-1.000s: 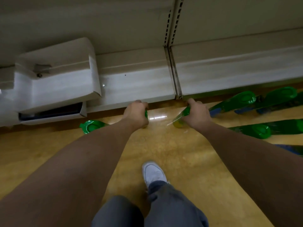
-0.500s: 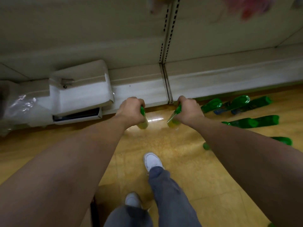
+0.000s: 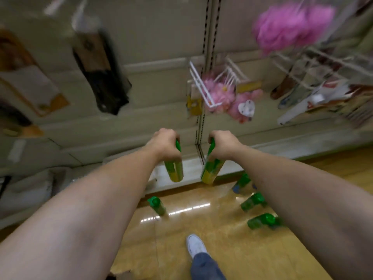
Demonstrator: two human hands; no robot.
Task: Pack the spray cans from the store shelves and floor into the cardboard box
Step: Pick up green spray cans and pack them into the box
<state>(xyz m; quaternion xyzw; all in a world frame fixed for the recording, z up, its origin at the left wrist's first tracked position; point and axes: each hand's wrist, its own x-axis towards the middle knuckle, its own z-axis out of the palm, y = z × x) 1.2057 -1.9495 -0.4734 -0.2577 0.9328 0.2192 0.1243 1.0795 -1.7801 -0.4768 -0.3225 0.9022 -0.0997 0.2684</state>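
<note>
While both bare arms stretch toward the middle of the frame, each hand holds a can up off the floor. The left hand [image 3: 163, 143] has its fingers [image 3: 170, 133] curled tight round the green top of a spray can [image 3: 175, 170], and the right hand [image 3: 224, 145] grips a second spray can [image 3: 211, 170] the same way. Both are slim smooth cylinders, green above and yellow lower down, hanging side by side and apart.

Below them the glossy tan floor [image 3: 201, 229] throws back streaks of light. A lone can [image 3: 156, 205] with a green cap sits left of centre; whether it stands or lies I cannot tell. Three fallen cans [image 3: 253, 202] lie to the right, partly behind the right forearm.

A white shoe [image 3: 195, 246] and a blue denim leg [image 3: 205, 267] show at the bottom. Behind the hands runs the cream metal base shelf [image 3: 191, 168], with a slotted upright [image 3: 210, 37] rising to the top. A white wire rack [image 3: 203, 87] holds frilly pink bath puffs [image 3: 220, 93]; a bigger pink puff [image 3: 290, 27] blurs the upper right, and a dark packaged item [image 3: 101, 71] hangs upper left.
</note>
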